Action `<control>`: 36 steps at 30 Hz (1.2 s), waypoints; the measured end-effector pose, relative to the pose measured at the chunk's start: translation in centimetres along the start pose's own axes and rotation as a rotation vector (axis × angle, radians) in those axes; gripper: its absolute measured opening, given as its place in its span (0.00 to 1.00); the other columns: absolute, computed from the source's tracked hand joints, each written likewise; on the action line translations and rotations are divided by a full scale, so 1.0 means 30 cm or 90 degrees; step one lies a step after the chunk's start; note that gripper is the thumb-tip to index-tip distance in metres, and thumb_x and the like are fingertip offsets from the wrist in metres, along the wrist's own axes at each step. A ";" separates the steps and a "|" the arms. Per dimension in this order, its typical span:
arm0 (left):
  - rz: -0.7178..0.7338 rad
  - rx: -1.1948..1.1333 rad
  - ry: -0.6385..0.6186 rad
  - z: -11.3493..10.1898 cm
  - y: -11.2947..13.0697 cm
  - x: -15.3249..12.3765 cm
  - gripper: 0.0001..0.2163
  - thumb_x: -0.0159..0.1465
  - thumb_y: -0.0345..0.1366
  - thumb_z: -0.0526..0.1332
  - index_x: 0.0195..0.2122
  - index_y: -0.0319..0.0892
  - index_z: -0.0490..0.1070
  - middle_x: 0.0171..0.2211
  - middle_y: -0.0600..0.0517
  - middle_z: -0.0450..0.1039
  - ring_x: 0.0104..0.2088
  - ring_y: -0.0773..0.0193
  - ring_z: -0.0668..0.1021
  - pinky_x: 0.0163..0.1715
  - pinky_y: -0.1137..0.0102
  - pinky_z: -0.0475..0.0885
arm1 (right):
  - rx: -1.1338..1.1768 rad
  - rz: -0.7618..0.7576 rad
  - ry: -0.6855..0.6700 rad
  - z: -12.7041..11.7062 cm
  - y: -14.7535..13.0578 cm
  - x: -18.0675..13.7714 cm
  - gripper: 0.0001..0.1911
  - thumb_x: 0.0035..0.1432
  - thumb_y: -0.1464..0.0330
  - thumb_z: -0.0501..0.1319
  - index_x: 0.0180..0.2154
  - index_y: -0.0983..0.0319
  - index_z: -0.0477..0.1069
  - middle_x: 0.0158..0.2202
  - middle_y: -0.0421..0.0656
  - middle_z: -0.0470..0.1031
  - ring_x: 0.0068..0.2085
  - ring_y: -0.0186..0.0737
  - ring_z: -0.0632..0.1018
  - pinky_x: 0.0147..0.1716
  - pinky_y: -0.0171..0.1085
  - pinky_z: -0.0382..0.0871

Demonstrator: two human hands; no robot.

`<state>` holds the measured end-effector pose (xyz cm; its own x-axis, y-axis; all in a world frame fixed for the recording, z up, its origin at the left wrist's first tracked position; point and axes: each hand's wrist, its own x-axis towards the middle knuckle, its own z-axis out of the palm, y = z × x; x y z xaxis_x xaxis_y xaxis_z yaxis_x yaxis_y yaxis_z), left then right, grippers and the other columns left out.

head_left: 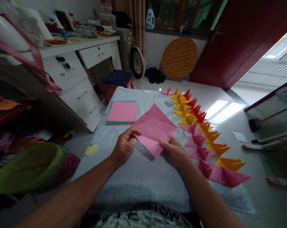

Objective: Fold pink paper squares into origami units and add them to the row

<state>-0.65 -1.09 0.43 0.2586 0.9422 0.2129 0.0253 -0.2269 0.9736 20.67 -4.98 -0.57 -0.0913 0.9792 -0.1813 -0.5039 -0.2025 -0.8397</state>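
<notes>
A pink paper sheet, creased and partly folded, is held just above a grey quilted table cover. My left hand pinches its left corner with closed fingers. My right hand grips its lower right edge, fingers closed on the paper. A stack of square coloured papers, pink on top, lies farther back on the left. Along the right side runs a row of several folded paper shapes in pink, yellow, orange and red.
A white desk with drawers stands to the left, cluttered on top. A red stool with a dark cushion sits beyond the table. A green bag lies at the lower left. A round wooden board leans on the far wall.
</notes>
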 end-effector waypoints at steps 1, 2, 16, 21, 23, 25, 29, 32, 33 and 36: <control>-0.004 -0.014 0.001 0.002 -0.001 0.001 0.12 0.57 0.41 0.59 0.38 0.40 0.73 0.30 0.52 0.71 0.28 0.65 0.71 0.27 0.71 0.65 | -0.004 0.001 -0.008 -0.002 0.003 0.001 0.24 0.43 0.64 0.76 0.43 0.59 0.75 0.37 0.40 0.81 0.33 0.38 0.80 0.34 0.35 0.75; -0.014 -0.022 0.006 0.004 -0.002 0.002 0.12 0.58 0.42 0.60 0.39 0.39 0.73 0.29 0.53 0.71 0.27 0.66 0.70 0.27 0.72 0.64 | -0.011 0.002 -0.017 -0.005 0.006 0.003 0.23 0.43 0.64 0.76 0.42 0.60 0.75 0.35 0.40 0.81 0.31 0.36 0.79 0.30 0.33 0.74; -0.114 -0.188 0.027 0.024 0.006 0.020 0.26 0.58 0.35 0.66 0.57 0.45 0.60 0.37 0.53 0.76 0.31 0.65 0.77 0.32 0.72 0.71 | 0.003 -0.060 0.104 -0.031 -0.010 0.006 0.16 0.46 0.63 0.74 0.38 0.58 0.75 0.34 0.39 0.79 0.32 0.37 0.77 0.33 0.36 0.74; -0.133 -0.193 0.046 0.014 -0.004 0.032 0.30 0.57 0.37 0.70 0.58 0.44 0.60 0.30 0.56 0.76 0.30 0.67 0.77 0.32 0.73 0.71 | -0.079 -0.121 0.156 -0.066 -0.009 0.023 0.10 0.46 0.64 0.73 0.31 0.58 0.75 0.26 0.35 0.74 0.26 0.33 0.71 0.28 0.32 0.67; -0.131 -0.150 0.063 -0.001 -0.013 0.041 0.18 0.55 0.37 0.70 0.46 0.41 0.71 0.28 0.56 0.75 0.26 0.69 0.75 0.27 0.76 0.68 | -0.137 -0.167 0.148 -0.078 -0.006 0.029 0.07 0.50 0.65 0.71 0.33 0.57 0.77 0.31 0.38 0.76 0.31 0.36 0.74 0.34 0.35 0.70; -0.106 -0.111 0.093 -0.017 -0.016 0.049 0.09 0.56 0.36 0.69 0.34 0.39 0.74 0.29 0.54 0.76 0.24 0.71 0.73 0.23 0.77 0.66 | -0.220 -0.251 0.143 -0.086 -0.006 0.031 0.03 0.52 0.67 0.68 0.33 0.56 0.79 0.39 0.41 0.78 0.41 0.41 0.77 0.44 0.41 0.71; -0.003 -0.090 0.136 -0.035 0.002 0.051 0.02 0.55 0.30 0.67 0.28 0.40 0.75 0.40 0.49 0.79 0.40 0.62 0.80 0.38 0.71 0.74 | -0.481 -0.456 0.204 -0.084 -0.013 0.011 0.07 0.56 0.71 0.65 0.34 0.54 0.81 0.50 0.44 0.73 0.55 0.46 0.72 0.57 0.49 0.64; 0.077 -0.015 0.118 -0.038 0.009 0.043 0.03 0.58 0.28 0.64 0.28 0.41 0.74 0.45 0.48 0.79 0.50 0.58 0.78 0.52 0.64 0.72 | -0.648 -0.569 0.244 -0.074 -0.018 -0.011 0.14 0.58 0.75 0.61 0.40 0.53 0.81 0.56 0.45 0.70 0.57 0.47 0.70 0.55 0.50 0.66; 0.099 0.022 0.103 -0.039 0.005 0.041 0.03 0.59 0.27 0.62 0.29 0.41 0.73 0.47 0.47 0.78 0.52 0.58 0.77 0.54 0.63 0.71 | -0.691 -0.597 0.240 -0.071 -0.018 -0.016 0.17 0.58 0.76 0.60 0.43 0.52 0.80 0.59 0.45 0.69 0.59 0.47 0.69 0.54 0.50 0.66; 0.144 0.147 0.035 -0.047 -0.024 0.045 0.05 0.60 0.25 0.59 0.33 0.42 0.72 0.53 0.46 0.74 0.56 0.58 0.74 0.58 0.61 0.69 | -0.818 -0.630 0.211 -0.069 -0.019 -0.022 0.23 0.58 0.79 0.57 0.47 0.52 0.78 0.63 0.45 0.67 0.64 0.50 0.64 0.59 0.54 0.61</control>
<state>-1.69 0.68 0.14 0.2304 0.8721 0.4317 0.1931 -0.4757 0.8581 22.80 -5.55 -1.01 0.0727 0.7160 0.6943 0.7571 0.4135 -0.5057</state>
